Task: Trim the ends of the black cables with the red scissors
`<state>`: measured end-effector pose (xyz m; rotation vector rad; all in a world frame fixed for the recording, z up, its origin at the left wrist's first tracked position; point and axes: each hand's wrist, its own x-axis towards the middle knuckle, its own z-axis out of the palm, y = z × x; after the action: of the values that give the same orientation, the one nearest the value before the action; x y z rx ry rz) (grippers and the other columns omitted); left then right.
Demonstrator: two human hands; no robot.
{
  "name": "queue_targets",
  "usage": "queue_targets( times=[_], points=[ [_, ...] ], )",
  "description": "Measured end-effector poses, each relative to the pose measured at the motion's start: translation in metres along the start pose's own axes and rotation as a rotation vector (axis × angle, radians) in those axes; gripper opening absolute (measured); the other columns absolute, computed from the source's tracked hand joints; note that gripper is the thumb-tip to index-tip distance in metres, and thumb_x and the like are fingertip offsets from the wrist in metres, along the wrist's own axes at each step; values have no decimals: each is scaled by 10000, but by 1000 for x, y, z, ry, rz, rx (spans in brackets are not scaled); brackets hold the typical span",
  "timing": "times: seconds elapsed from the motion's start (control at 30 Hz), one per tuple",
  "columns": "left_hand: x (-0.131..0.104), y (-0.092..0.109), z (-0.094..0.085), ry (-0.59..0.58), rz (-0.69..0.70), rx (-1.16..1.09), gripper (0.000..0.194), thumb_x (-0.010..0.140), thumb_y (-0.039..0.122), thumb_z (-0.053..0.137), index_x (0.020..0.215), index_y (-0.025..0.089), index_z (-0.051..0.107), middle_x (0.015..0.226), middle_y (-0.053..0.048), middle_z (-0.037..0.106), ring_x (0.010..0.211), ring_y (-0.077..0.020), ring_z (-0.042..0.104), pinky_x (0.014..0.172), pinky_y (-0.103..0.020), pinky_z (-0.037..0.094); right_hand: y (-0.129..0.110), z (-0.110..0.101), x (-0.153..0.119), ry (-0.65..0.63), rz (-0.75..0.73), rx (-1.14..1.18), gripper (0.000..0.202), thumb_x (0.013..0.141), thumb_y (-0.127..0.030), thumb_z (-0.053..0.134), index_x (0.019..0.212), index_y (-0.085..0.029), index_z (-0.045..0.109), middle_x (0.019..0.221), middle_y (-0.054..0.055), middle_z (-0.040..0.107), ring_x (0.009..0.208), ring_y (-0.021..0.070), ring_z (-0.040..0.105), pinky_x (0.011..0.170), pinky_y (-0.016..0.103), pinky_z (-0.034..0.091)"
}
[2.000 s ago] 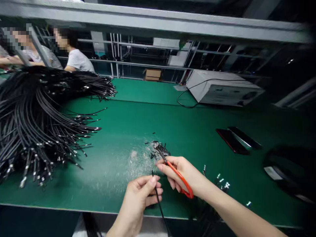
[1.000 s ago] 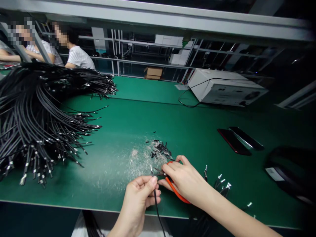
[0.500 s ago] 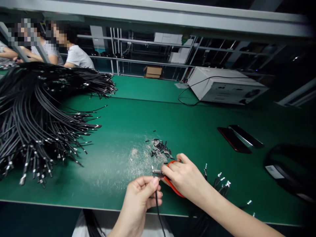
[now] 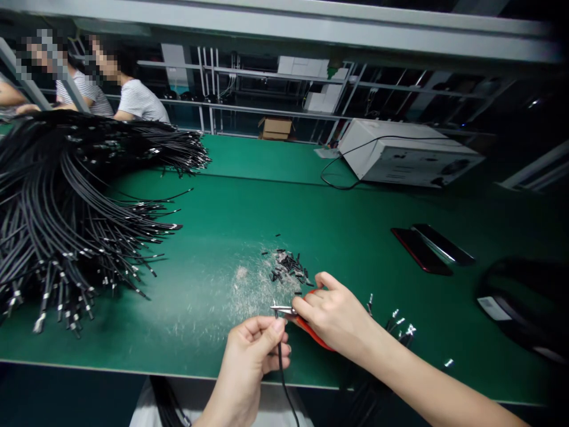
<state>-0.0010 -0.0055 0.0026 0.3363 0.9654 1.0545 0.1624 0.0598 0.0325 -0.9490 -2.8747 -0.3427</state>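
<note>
Between thumb and fingers my left hand (image 4: 258,350) pinches a black cable (image 4: 281,367) near its upper end; the rest hangs down past the table edge. My right hand (image 4: 331,311) is wrapped round red-handled scissors (image 4: 284,309), whose blades point left and lie at the cable's tip, just above my left fingertips. Whether the blades touch the cable I cannot tell. Beyond the hands lie short black offcuts (image 4: 288,267) and a scatter of fine pale strands (image 4: 249,290) on the green table.
A big heap of black cables (image 4: 89,196) with pale ends covers the left side. More cable ends (image 4: 402,326) show beside my right forearm. Two phones (image 4: 422,252), a black object (image 4: 502,308) and a white machine (image 4: 400,154) are on the right. People (image 4: 142,101) sit at far left.
The scissor blades have shifted slightly left and parted across the cable's tip. My left hand keeps its pinch almost unmoved.
</note>
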Motion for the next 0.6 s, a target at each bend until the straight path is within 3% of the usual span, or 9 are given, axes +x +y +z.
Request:
queue_targets(
  times=[0.1,0.23,0.4,0.6],
  points=[
    [0,1,0,-14,12,4,295,665,356,735,784,105,635,690,-39,596,565,-92,559,540,-203,493,1,-4,1,-9,79,75,290,882,-358,446,669,-171,506,501,-12,546,445,99,435,779,336,266],
    [-2,2,0,-20,2,-8,285,665,344,737,784,105,638,693,-42,599,565,-89,556,540,-198,490,-5,-8,1,-26,178,106,286,841,-442,497,750,-172,517,657,18,593,580,131,502,730,316,259],
    [-3,2,1,-33,1,-30,300,638,356,754,772,105,656,683,-43,603,555,-86,546,534,-193,487,-13,-3,-2,-15,173,70,256,862,-397,464,749,-174,516,661,32,580,623,151,515,730,321,255],
    [-4,4,2,-44,-4,-22,294,633,357,755,762,110,660,674,-40,603,553,-93,551,531,-194,484,-13,-1,-3,37,140,13,198,869,-247,437,710,-173,528,558,11,536,519,127,468,725,322,253]
  ],
)
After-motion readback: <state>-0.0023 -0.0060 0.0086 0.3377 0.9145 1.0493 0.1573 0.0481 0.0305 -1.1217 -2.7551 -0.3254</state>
